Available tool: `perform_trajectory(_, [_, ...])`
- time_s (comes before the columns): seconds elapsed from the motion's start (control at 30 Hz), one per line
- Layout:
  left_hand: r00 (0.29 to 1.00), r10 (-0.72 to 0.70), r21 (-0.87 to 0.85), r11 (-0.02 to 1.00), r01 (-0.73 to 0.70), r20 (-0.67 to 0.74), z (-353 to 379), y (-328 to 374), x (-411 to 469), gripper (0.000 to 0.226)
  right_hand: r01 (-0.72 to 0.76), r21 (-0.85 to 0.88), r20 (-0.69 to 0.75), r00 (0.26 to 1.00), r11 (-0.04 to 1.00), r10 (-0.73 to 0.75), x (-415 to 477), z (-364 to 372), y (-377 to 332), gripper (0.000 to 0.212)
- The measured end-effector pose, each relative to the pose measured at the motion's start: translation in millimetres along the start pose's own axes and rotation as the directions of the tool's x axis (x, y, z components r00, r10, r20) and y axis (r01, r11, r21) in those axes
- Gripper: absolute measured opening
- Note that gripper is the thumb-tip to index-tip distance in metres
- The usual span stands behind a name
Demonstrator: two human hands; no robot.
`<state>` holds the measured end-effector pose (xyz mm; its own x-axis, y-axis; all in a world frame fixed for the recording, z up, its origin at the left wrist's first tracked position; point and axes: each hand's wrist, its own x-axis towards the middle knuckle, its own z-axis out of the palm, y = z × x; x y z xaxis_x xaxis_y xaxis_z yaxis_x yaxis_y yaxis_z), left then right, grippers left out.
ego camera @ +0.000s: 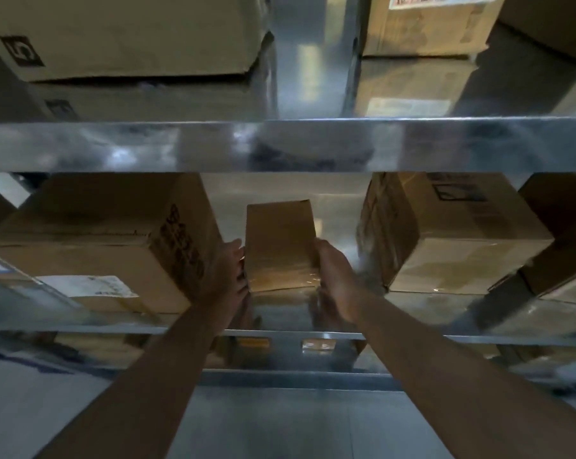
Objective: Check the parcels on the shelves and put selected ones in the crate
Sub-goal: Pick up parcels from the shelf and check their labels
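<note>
Dim storeroom: both hands, left hand (228,270) and right hand (333,276), grip a small cardboard parcel (280,246) on a shiny metal shelf (280,318).

We see only our own two arms and hands. Our left hand (228,270) and our right hand (333,276) are bare, and so are both forearms, uncovered from the wrists right down to the bottom edge of the view. The forearms are long and slim, widest near the camera and narrowing towards the wrists. The light is dim and the picture soft, so we cannot make out nails, knuckle lines or any finer marks.
</note>
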<state>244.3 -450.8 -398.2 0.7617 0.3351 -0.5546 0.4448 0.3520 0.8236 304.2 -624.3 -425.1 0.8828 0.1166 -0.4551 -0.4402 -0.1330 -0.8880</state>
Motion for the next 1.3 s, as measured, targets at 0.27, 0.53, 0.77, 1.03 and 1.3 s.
perform_trajectory(0.27, [1.000,0.028,0.030,0.999,-0.028,0.014,-8,19,-44,0.041,0.035,-0.042,0.000,0.999,0.998,-0.035,-48,-8,-19,0.040])
perform_trajectory(0.53, [0.985,0.063,0.034,0.997,-0.069,0.161,-68,19,-129,0.044,0.102,-0.039,-0.142,0.984,0.994,-0.107,-165,21,-20,0.044])
perform_trajectory(0.77, [0.936,0.174,0.174,0.956,-0.235,0.306,-109,17,-203,0.055,0.071,0.010,-0.177,0.982,0.997,-0.068,-268,30,-24,0.072])
perform_trajectory(1.03, [0.932,0.208,0.152,0.953,-0.261,0.298,-118,-8,-283,0.042,0.141,0.025,-0.106,0.985,0.990,-0.138,-338,6,-8,0.048])
perform_trajectory(1.3, [0.935,0.271,0.043,0.957,-0.288,0.228,-91,-17,-333,0.060,0.131,0.068,-0.098,0.987,0.989,-0.124,-364,-41,-8,0.060])
